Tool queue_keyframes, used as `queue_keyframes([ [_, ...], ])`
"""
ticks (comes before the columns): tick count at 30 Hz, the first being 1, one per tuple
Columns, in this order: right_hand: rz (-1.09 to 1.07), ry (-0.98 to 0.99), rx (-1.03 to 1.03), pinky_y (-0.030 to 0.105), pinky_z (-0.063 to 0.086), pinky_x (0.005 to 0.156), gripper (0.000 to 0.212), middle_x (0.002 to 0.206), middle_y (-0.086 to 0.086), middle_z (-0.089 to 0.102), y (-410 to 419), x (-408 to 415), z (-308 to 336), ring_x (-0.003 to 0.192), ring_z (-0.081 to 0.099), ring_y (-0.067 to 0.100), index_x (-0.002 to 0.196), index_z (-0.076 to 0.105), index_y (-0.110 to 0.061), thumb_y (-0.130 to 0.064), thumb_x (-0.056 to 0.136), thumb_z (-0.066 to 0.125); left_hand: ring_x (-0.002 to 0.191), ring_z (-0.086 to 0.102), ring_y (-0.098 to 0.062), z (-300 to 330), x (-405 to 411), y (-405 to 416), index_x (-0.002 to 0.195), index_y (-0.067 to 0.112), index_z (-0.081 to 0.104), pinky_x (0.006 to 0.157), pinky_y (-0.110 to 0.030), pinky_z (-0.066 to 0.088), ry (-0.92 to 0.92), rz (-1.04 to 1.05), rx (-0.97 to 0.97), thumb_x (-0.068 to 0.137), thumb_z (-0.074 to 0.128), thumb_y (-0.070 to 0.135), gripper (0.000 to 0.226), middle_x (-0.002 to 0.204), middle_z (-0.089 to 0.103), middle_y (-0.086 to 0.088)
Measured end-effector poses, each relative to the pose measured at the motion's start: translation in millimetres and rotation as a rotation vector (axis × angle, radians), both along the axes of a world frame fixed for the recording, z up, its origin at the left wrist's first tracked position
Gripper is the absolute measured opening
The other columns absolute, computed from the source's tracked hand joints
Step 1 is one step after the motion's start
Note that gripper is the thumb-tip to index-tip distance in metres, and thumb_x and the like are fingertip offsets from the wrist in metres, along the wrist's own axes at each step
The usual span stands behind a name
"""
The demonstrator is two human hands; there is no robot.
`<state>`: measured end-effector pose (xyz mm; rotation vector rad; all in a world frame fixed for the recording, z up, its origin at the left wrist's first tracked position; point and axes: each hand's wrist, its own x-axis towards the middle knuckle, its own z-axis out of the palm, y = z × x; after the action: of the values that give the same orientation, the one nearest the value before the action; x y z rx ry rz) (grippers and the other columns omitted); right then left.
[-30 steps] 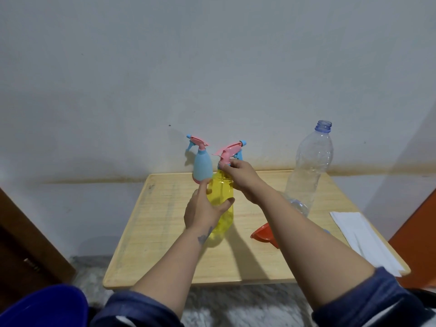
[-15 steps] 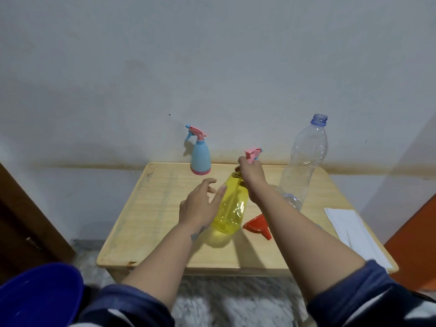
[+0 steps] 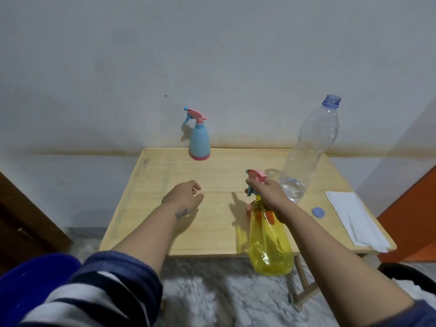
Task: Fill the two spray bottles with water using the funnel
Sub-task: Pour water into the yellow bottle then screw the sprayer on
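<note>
The yellow bottle (image 3: 269, 239) hangs in the air at the near edge of the bench (image 3: 165, 185), carried by its neck. The right hand (image 3: 271, 194) has its grip curled round the neck just under the pink sprayer (image 3: 256, 175), which is on, so this bottle has not been opened. Its body looks empty; I see no water line through the plastic. Something orange-red shows through its upper part, probably the funnel (image 3: 266, 214) lying on the bench behind it, though I cannot be sure.

The left hand (image 3: 182, 197) hovers above the bench well to the left, fingers loosely curled, holding nothing.

The blue bottle (image 3: 199, 142) stands upright at the far edge by the wall, sprayer also on, and is opaque, so I cannot tell its level; nothing suggests it has been filled.

The water bottle (image 3: 309, 147) stands on the right side of the bench, uncapped, with only a little water showing at the bottom. Its blue cap (image 3: 318, 212) lies on the bench just beside the right forearm, and a white cloth (image 3: 354, 220) is further right.

By my reckoning the work has barely begun: both sprayers must come off, the funnel must be seated, and both bottles poured full. That little water may not be enough for two.
</note>
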<state>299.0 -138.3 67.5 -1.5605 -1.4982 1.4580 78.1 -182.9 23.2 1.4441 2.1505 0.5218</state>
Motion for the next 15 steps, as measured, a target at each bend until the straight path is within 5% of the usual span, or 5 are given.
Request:
queue_keyframes([
  [3,-0.039,-0.011,-0.022,0.010,0.039,0.034,0.032,0.115,0.021,0.063,-7,1,-5,0.065,0.059,0.017,0.107,0.059,-0.001,-0.029,0.092,0.057,0.097,0.056,-0.015,1,-8,10,0.117,0.026,0.056,0.090,-0.033,0.048,0.023,-0.049,-0.016,0.091,0.054,0.036,0.028,0.118,0.060,0.007],
  [9,-0.124,-0.047,-0.028,0.020,0.047,0.044,0.037,0.100,0.015,0.068,-15,-7,-16,0.057,0.065,0.019,0.099,0.061,-0.006,-0.042,0.090,0.057,0.121,0.052,-0.017,4,-19,28,0.131,0.023,0.050,0.097,-0.035,0.045,0.093,-0.161,-0.041,0.094,0.050,0.036,0.040,0.137,0.052,0.005],
  [12,-0.181,-0.084,-0.025,0.021,0.048,0.042,0.035,0.082,0.011,0.067,-15,-11,-21,0.047,0.065,0.019,0.085,0.059,-0.008,-0.042,0.091,0.056,0.121,0.052,-0.018,4,-24,36,0.132,0.024,0.049,0.098,-0.037,0.046,0.114,-0.197,-0.067,0.094,0.049,0.037,0.041,0.137,0.052,0.004],
  [15,-0.204,-0.120,-0.025,0.018,0.044,0.038,0.040,0.075,0.012,0.066,-14,-13,-22,0.038,0.062,0.017,0.091,0.060,-0.002,-0.042,0.092,0.054,0.117,0.054,-0.018,3,-27,41,0.132,0.025,0.049,0.097,-0.038,0.048,0.142,-0.228,-0.104,0.093,0.049,0.039,0.041,0.134,0.053,0.004],
])
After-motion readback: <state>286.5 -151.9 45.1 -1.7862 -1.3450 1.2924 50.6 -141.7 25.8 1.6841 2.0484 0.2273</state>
